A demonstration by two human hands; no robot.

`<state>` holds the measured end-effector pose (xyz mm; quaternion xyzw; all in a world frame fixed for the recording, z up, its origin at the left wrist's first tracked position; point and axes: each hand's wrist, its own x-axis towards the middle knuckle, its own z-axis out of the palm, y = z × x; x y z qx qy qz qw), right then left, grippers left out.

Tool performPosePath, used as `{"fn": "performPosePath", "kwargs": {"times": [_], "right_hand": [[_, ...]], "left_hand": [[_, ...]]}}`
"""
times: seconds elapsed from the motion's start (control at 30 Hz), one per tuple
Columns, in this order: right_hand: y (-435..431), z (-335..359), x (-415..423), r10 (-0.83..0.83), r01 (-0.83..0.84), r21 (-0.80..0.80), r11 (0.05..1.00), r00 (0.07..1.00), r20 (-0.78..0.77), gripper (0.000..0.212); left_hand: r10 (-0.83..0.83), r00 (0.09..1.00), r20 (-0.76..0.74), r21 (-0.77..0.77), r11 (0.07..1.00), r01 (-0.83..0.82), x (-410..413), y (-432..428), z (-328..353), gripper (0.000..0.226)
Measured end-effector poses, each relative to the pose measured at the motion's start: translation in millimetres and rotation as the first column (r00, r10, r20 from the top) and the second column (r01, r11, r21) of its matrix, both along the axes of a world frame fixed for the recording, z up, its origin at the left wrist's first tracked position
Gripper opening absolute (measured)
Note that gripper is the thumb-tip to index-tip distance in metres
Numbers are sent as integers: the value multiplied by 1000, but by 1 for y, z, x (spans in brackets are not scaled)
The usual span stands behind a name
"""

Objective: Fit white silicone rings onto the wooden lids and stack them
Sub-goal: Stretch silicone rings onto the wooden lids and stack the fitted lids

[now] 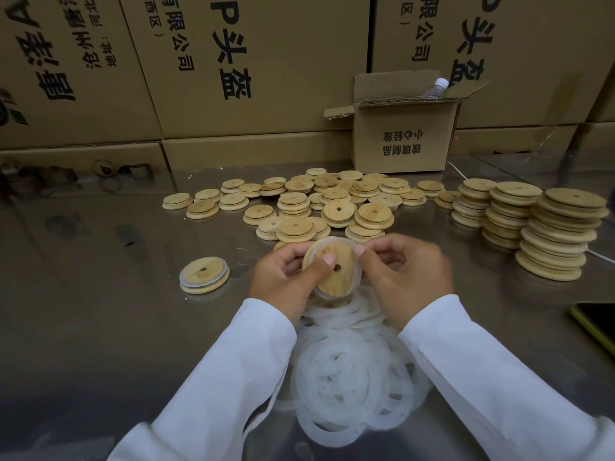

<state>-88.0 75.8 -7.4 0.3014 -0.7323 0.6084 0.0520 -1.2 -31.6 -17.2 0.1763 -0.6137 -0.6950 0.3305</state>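
Observation:
My left hand (286, 277) grips a round wooden lid (337, 277) with a centre hole, thumb pressed on its face. A white silicone ring (356, 277) runs round the lid's rim, and my right hand (404, 276) pinches that ring at the lid's upper right edge. A pile of loose white rings (349, 371) lies on the table between my sleeves. One lid with a ring on it (204, 275) lies flat to the left. Several bare lids (316, 201) are scattered behind my hands.
Tall stacks of lids (549, 227) stand at the right. An open cardboard box (404, 134) holding a plastic bottle (434, 88) sits at the back. Large cartons (233, 78) wall off the far side. A phone (595, 322) lies at the right edge of the steel table (100, 294).

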Motion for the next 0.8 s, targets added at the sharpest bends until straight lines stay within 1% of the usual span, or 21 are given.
{"fn": "performPosePath", "kwargs": {"times": [0.07,0.17,0.27,0.33,0.57,0.63,0.7,0.8], "right_hand": [[1,1,-2,3,-3,35,999,1000,1,17],[1,4,-5,26,-26,69,997,1000,4,21],[1,7,-6,67,-68,83,994,998,9,23],[2,9,-6,88,-89,87,992,996,13,21],[4,12,1,160,-160,-2,987,986,40,15],[4,9,5,176,-173,-47,984,982,71,13],[4,6,9,162,-158,-62,986,984,68,13],[1,3,13,90,-89,-51,995,996,18,16]], "left_hand": [[-5,1000,-13,-6,1000,5,0,0,0,19],[8,1000,-17,-18,1000,-8,1,1,2,21],[16,1000,-23,-39,999,-17,2,0,5,13],[15,999,-35,-53,998,-16,3,0,7,15],[15,998,-60,-42,999,-17,6,-5,8,26],[31,998,-58,-51,998,-34,6,-4,7,19],[48,997,-52,-43,998,-50,5,-3,6,15],[66,997,-49,-21,998,-67,3,-2,5,24]]}}
